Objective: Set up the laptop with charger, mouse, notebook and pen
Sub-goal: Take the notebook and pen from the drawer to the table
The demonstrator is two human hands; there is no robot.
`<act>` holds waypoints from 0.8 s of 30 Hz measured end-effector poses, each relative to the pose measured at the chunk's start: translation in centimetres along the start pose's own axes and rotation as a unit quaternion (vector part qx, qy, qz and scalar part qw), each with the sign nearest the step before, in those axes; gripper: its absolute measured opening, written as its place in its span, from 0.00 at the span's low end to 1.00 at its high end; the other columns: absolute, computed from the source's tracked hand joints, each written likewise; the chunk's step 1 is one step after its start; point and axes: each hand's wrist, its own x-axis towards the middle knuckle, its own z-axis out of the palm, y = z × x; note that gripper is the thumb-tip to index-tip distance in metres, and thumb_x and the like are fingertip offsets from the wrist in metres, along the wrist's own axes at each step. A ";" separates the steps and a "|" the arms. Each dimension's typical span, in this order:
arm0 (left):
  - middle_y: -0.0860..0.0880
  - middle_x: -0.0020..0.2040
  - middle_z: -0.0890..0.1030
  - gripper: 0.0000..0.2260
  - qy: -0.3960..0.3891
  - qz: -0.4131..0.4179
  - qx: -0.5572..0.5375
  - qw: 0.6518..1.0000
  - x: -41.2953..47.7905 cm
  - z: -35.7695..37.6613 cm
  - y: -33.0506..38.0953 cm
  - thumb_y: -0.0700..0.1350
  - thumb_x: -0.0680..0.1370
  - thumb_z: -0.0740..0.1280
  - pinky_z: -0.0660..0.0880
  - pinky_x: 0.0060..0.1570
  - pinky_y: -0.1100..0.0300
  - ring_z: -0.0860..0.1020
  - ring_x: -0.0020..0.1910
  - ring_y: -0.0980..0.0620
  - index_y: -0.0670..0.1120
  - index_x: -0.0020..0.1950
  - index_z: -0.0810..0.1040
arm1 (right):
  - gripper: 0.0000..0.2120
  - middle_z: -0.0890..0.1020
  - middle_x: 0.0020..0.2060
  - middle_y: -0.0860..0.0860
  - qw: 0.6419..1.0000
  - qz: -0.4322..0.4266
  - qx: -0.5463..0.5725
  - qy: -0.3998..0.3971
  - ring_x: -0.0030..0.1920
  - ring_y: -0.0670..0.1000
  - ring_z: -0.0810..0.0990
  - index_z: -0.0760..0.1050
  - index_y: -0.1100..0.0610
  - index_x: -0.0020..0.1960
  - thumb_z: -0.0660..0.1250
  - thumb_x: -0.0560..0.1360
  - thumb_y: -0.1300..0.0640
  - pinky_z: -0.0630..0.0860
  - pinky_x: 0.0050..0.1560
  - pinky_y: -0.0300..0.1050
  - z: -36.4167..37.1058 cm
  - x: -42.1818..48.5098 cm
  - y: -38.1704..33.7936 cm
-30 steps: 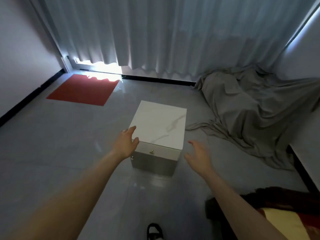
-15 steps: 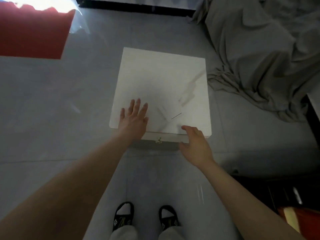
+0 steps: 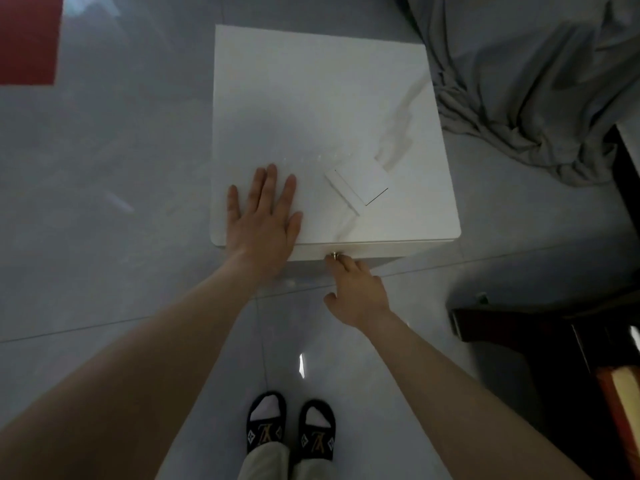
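Left hand (image 3: 265, 216) lies flat and spread on the white cabinet (image 3: 322, 98); right hand (image 3: 356, 289) pinches its drawer knob (image 3: 334, 255).

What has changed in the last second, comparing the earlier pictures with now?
The right hand went from the air to the small knob on the cabinet front. The left hand moved from the corner onto the white cabinet top, lying flat. The cabinet, grey cloth and red mat stayed.

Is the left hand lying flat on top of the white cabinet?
Yes, the left hand lies palm-down, fingers spread, on the white cabinet top.
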 end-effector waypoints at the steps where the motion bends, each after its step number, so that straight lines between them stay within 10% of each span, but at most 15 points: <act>1: 0.48 0.80 0.44 0.27 0.001 0.001 -0.002 1.000 0.1 0.0 0.0 0.57 0.79 0.41 0.40 0.73 0.41 0.41 0.78 0.50 0.53 0.77 0.43 | 0.32 0.64 0.72 0.49 1.000 0.005 -0.005 0.003 0.69 0.54 0.65 0.58 0.52 0.74 0.63 0.71 0.56 0.70 0.60 0.53 0.1 0.2 -0.1; 9: 0.48 0.79 0.41 0.27 -0.020 0.003 -0.013 1.000 0.0 -0.3 0.0 0.58 0.80 0.40 0.39 0.74 0.41 0.39 0.77 0.50 0.53 0.77 0.41 | 0.34 0.72 0.65 0.48 1.000 0.023 0.012 0.012 0.67 0.52 0.69 0.63 0.51 0.71 0.67 0.66 0.57 0.64 0.69 0.58 6.2 -9.3 0.2; 15: 0.47 0.79 0.44 0.26 -0.001 0.007 -0.002 1.000 -0.3 -0.1 -0.1 0.58 0.80 0.41 0.41 0.74 0.41 0.42 0.78 0.49 0.53 0.78 0.43 | 0.30 0.80 0.45 0.44 1.000 0.003 0.005 0.026 0.47 0.48 0.81 0.73 0.50 0.55 0.72 0.53 0.51 0.81 0.51 0.52 10.5 -16.4 1.4; 24: 0.47 0.79 0.42 0.27 -0.038 0.002 -0.018 0.999 -0.4 -0.8 0.2 0.58 0.80 0.42 0.39 0.74 0.42 0.40 0.78 0.49 0.52 0.78 0.43 | 0.38 0.81 0.48 0.42 0.999 -0.001 0.015 -0.050 0.45 0.45 0.82 0.71 0.45 0.58 0.71 0.48 0.46 0.79 0.34 0.38 11.7 -21.5 2.2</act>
